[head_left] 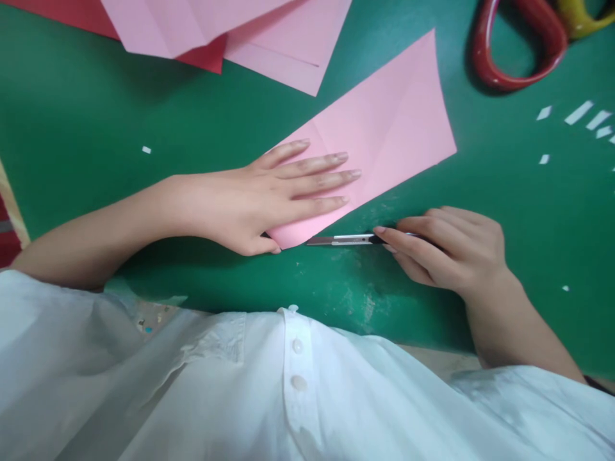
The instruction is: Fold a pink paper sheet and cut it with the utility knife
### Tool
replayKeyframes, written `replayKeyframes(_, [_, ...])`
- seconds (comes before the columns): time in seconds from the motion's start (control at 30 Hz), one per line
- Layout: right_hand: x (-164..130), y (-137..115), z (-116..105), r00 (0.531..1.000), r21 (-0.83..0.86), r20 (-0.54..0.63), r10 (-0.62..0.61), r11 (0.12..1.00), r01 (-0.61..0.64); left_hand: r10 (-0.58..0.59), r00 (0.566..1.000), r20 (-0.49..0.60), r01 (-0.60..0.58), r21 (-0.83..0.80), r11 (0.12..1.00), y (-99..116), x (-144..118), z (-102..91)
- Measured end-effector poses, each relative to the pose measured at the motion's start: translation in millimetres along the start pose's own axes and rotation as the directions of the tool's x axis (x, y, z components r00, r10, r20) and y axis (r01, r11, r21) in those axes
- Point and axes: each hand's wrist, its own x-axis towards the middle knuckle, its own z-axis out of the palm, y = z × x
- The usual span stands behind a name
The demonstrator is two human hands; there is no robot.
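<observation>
Left hand (pixel 250 205) flat, fingers spread on pink paper (pixel 384 141) — right hand (pixel 446 246) fingers gripping craft knife (pixel 343 240); green counter (pixel 144 128), white scraps (pixel 579 114).

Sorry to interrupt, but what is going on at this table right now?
A person in a white shirt is working on a green cutting mat. Their left hand lies flat on a creased pink paper sheet, pinning it down. Their right hand grips a craft knife whose blade lies along the sheet's near edge. More pink and red sheets lie at the far side, with scissor handles and small white paper scraps to the right.
</observation>
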Motion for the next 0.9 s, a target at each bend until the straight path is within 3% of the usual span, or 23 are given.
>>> replayKeyframes(0.1, [-3.0, 3.0, -1.0, 1.0, 0.005, -0.019, 0.008, 1.0, -0.008, 0.003, 0.999, 0.052, -0.002, -0.021, 1.0, -0.2, 0.8, -4.2])
replayKeyframes(0.33, [-11.4, 4.5, 2.6, 0.995, 0.038, -0.075, 0.063, 0.997, -0.06, 0.014, 0.999, 0.032, -0.009, -0.149, 0.989, -4.3, -0.4, -11.5])
replayKeyframes(0.53, [-16.7, 6.7, 2.0, 0.98, 0.082, -0.107, 0.168, 0.984, -0.159, 0.005, 0.997, 0.079, 0.004, -0.114, 0.994, -3.9, 1.0, -13.4])
replayKeyframes(0.77, [-16.2, 10.3, -1.3, 0.993, 0.002, -0.041, 0.11, 0.994, -0.11, -0.027, 0.993, 0.118, 0.023, 0.037, 0.999, 3.8, 2.2, -11.9])
replayKeyframes(0.9, [-15.9, 11.2, -1.2, 0.994, 0.002, -0.051, 0.092, 0.996, -0.092, -0.008, 0.995, 0.095, 0.007, 0.004, 1.0, 1.3, 2.3, -11.1])
